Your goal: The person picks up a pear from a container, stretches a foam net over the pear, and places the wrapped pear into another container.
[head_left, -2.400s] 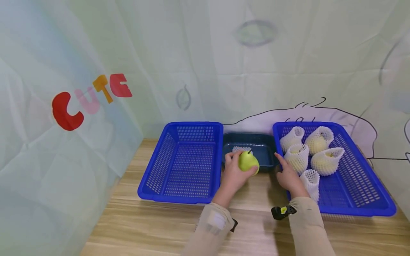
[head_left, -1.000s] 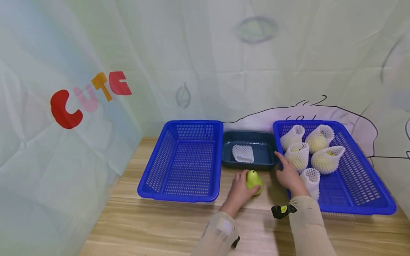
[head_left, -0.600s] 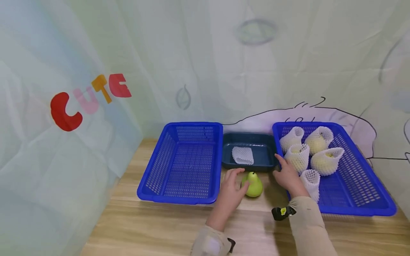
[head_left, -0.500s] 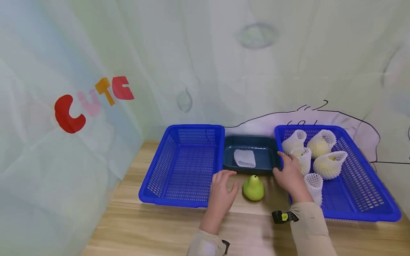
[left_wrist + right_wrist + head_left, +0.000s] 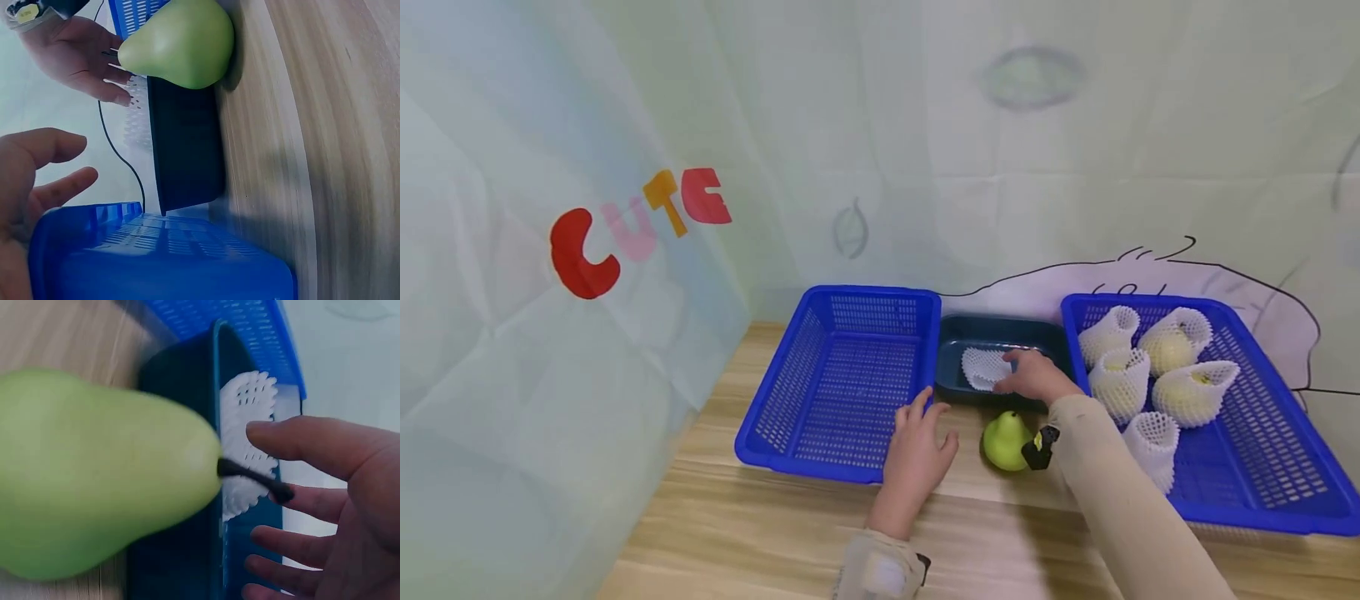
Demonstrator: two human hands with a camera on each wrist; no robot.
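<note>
In the head view a green pear (image 5: 1006, 442) stands upright on the wooden table, with no hand on it. My right hand (image 5: 1037, 377) reaches over the dark tray (image 5: 1037, 335), thumb and fingers spread around the near right end of a folded white foam net (image 5: 985, 368). In the right wrist view the thumb overlaps the net (image 5: 240, 437), while the pear (image 5: 106, 475) fills the left side. My left hand (image 5: 917, 454) is spread, with no object in it, beside the right rim of the left blue basket (image 5: 850, 292), fingertips right at that rim.
On the right, another blue basket (image 5: 1262, 467) contains several pears in white foam nets (image 5: 1195, 393). The tray sits between the two baskets. Behind them hangs a printed cloth (image 5: 925, 167).
My left hand set the pear down on the table, released it and drew back left. My right hand left the right basket's rim and moved left to the foam net in the tray.
</note>
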